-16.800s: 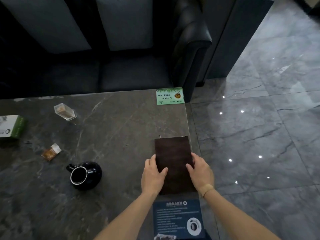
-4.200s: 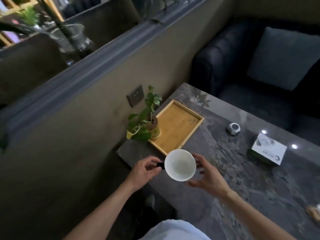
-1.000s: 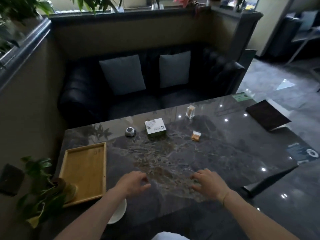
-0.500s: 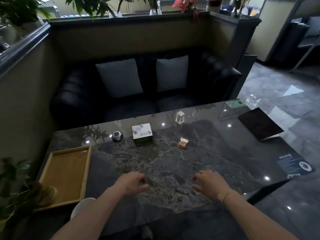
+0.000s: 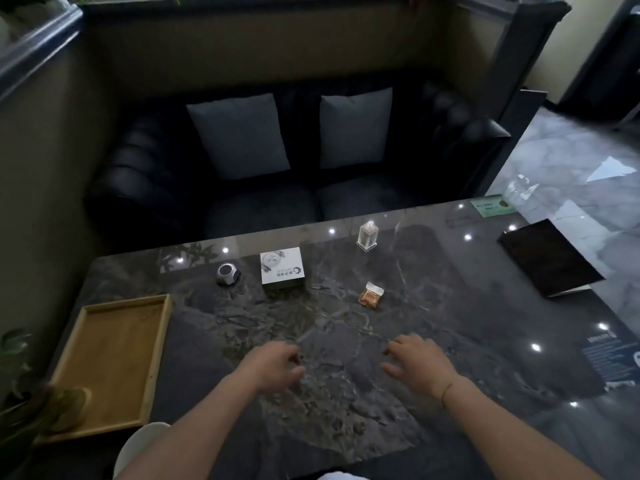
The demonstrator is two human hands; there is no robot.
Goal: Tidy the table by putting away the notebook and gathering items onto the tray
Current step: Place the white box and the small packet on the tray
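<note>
A wooden tray (image 5: 86,365) lies at the table's left end with a small potted plant (image 5: 20,386) over its near corner. The dark notebook (image 5: 549,261) lies at the far right edge. Between them sit a white box (image 5: 281,268), a round silver gadget (image 5: 228,273), a clear toothpick holder (image 5: 367,235) and an orange packet (image 5: 370,295). A white cup (image 5: 138,445) stands by the near edge, partly behind my left arm. My left hand (image 5: 273,365) and my right hand (image 5: 415,360) hover over the table's middle, fingers loosely curled, holding nothing.
The dark marble table (image 5: 450,323) has a green card (image 5: 491,206) at its far right corner and a blue sticker (image 5: 609,355) near the right edge. A black sofa (image 5: 270,188) with two grey cushions stands behind the table; glossy floor lies to the right.
The view has tipped down and shifted slightly right. Both hands stay over the table's middle, empty; the cup set down earlier stays by the near edge.
</note>
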